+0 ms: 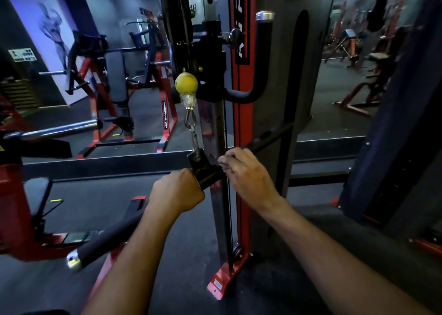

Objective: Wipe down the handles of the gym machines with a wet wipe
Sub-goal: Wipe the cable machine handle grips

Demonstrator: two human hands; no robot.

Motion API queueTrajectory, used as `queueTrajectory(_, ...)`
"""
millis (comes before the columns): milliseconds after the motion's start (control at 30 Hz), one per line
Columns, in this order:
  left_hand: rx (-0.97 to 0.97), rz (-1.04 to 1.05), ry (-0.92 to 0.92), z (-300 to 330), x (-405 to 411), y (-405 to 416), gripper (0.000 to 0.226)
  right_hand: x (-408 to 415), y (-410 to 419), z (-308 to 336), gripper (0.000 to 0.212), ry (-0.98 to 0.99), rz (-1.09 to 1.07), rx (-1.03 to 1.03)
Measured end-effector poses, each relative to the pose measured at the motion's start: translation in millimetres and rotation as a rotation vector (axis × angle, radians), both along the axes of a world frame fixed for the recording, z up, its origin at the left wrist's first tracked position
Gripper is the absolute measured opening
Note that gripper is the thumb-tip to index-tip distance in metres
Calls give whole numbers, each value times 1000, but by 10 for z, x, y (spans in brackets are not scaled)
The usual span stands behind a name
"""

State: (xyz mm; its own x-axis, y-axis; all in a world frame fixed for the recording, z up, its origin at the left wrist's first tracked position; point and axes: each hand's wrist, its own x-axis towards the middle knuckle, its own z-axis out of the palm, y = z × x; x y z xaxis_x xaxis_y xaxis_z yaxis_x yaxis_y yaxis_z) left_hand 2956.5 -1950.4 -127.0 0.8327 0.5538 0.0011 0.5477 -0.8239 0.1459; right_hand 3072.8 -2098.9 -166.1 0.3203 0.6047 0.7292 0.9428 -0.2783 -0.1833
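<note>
Below the one yellow ball [186, 82] and its chain [193, 136], one black bar handle [112, 240] hangs slanted before the red-and-grey machine column [242, 113]. The left hand [178, 191] grips the bar beside its centre bracket. The right hand [246, 171] curls round the bar's other side, a pale wipe [223, 162] barely visible at its fingertips.

A long straight black bar handle [205, 174] hangs from a steel chain and snap hook [191, 129] under a yellow rubber stop ball [186, 82] on the cable. The bar lies tilted, running from 8 o'clock low to 2 o'clock high across the red-and-grey upright. Its lower end carries a black foam sleeve with a chrome end cap [73, 261]; the upper end is bare dark metal. Little of the wet wipe [223, 162] shows: a pale crumpled edge sits against the bar just at 3 o'clock from the centre swivel bracket. A black curved handle with a chrome cap [263, 51] stands upright at 12 o'clock.
</note>
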Motion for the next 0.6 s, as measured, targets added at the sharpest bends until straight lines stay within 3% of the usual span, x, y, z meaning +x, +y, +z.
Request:
queueTrajectory(200, -83, 1, 26, 49, -52, 21, 24, 586, -204, 192, 6, 115, -208, 121)
queueTrajectory(333, -192, 30, 47, 72, -57, 83, 25, 233, 90, 101, 8, 194, -144, 141)
queueTrajectory(500, -489, 59, 115, 136, -113, 241, 19, -102, 189, -11, 17, 62, 52, 53)
queueTrajectory(600, -547, 56, 129, 156, -144, 298, 19, 283, 4, 58, 17, 36, -63, 37)
